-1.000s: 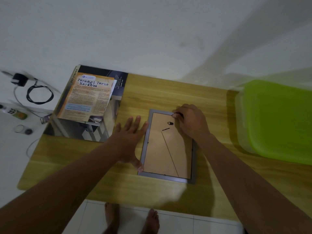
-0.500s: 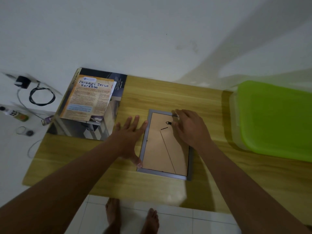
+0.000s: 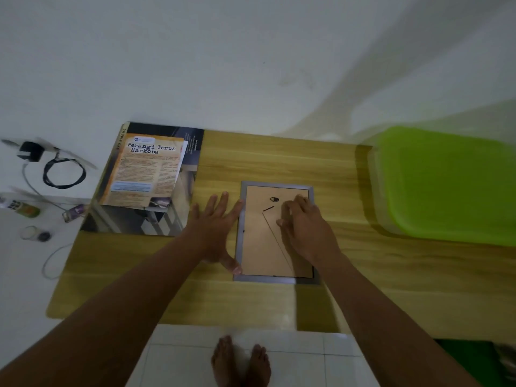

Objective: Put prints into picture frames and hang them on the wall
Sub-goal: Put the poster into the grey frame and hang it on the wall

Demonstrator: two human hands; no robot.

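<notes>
1. The left grip (image 3: 215, 230) lies flat on the surface (image 3: 279, 157), released, with its fingers straight and spread. Its forefinger runs along the left rail of the picture frame (image 3: 275, 279), and the thumb tip touches that rail near the lower left corner.
2. The right grip (image 3: 304, 227) rests on the backing board (image 3: 262, 247) in the frame's upper right part. Its fingers are bent with their tips down near the top right corner, and the thumb points left. Whether it pinches anything there cannot be told.
3. The picture frame lies back up, flat on the middle of the surface, its grey rim showing all round the brown backing board. A small black hanger (image 3: 274, 199) sits near the top of the board, just left of the right grip's fingers. A thin dark line slants down the board from below it.
4. An orange leaflet (image 3: 145, 169) headed "Perangi Terus Narkoba" lies at the surface's far left corner on top of a larger dark magazine (image 3: 125, 222). Both lie apart from the frame, beyond the left grip.
5. A green lid (image 3: 446, 185) covers a pale bin at the right end of the surface.
6. To the left of the surface, lower down, lie a black charger (image 3: 30, 150), a looped black cable (image 3: 64, 174) and a small bottle (image 3: 22, 208).
7. The person's bare feet (image 3: 241, 361) stand on white floor tiles (image 3: 293, 344) at the near edge.
</notes>
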